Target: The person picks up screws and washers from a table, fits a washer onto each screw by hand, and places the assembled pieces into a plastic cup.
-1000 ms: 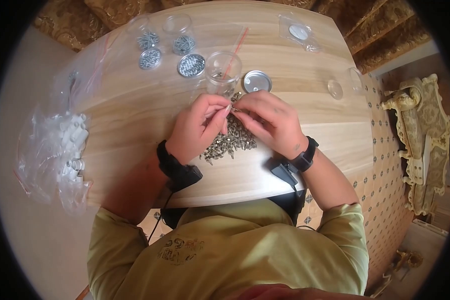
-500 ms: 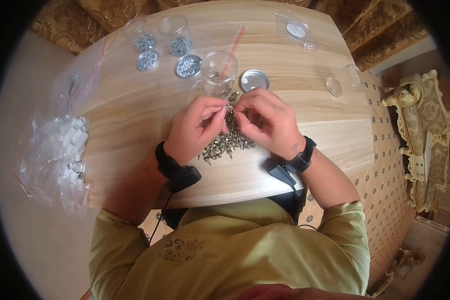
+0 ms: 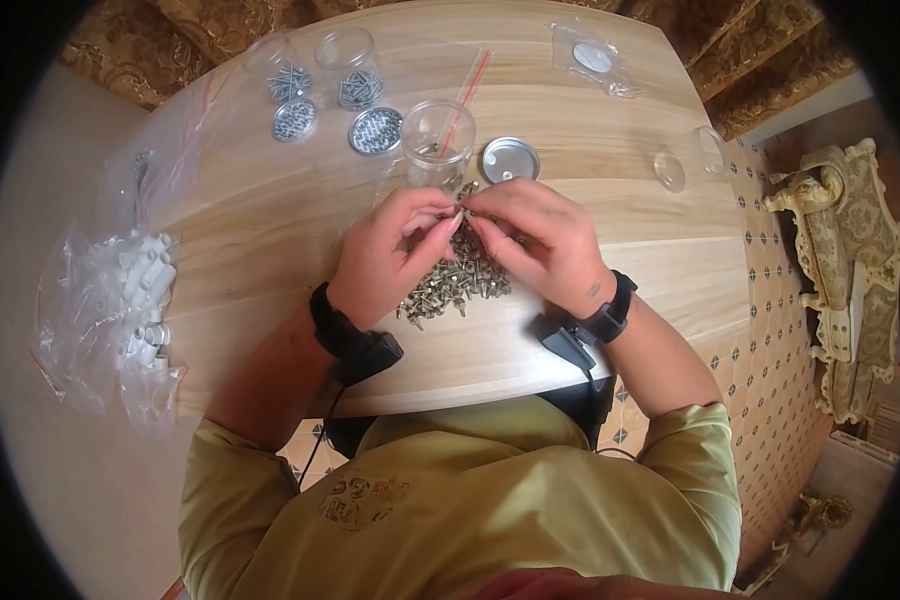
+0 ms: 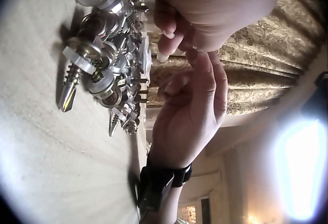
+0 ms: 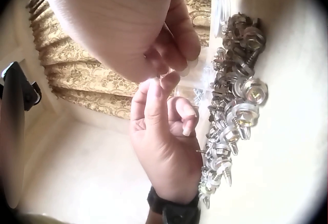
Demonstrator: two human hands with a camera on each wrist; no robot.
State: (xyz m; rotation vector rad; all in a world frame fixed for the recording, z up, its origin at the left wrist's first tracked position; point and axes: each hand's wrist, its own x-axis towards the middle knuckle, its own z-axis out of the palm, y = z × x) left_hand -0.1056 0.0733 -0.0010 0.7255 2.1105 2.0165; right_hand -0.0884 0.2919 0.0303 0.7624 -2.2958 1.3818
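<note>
My left hand and right hand meet fingertip to fingertip over a pile of self-drilling screws. Both pinch with thumb and forefinger at a small screw, almost wholly hidden by the fingertips. The left wrist view shows the pile close up: hex-head screws with pale washers under their heads. In the right wrist view the left hand comes up from below to the right hand's fingertips, with the pile beside them. A clear jar stands just beyond the hands, with a few screws inside.
A silvery lid lies right of the jar. Farther left stand two clear jars of screws, with two screw-filled lids before them. White plastic pieces lie in a bag at the left edge. A bagged white disc lies far right.
Half a second ago the fingertips parted slightly, showing a small pale bit at the left fingers; now they are together again. The head view has shifted slightly since one second ago.
</note>
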